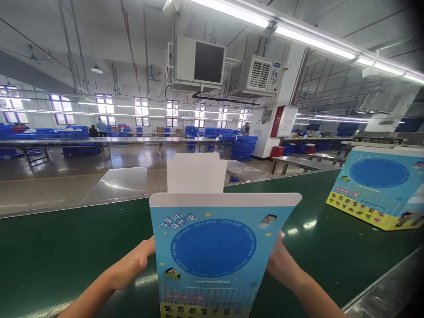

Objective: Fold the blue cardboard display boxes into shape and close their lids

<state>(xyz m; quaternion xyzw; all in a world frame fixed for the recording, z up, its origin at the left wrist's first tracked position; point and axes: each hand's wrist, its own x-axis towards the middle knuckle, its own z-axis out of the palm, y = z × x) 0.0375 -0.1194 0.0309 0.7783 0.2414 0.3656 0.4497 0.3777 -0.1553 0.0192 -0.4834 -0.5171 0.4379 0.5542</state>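
A light-blue printed cardboard box (212, 251) with a dark blue circle on its face stands upright over the green conveyor belt (66, 247), its white top flaps raised. My left hand (134, 263) grips the box's left side, fingers curled behind the edge. My right hand (281, 263) holds the right side, fingers tucked behind the panel.
A second box of the same print (377, 190) sits on the belt at the right. Beyond the belt lie metal tables (119, 181), long benches and stacks of blue crates (243, 148). People stand far off at the back. A metal rail (391, 287) runs at the near right.
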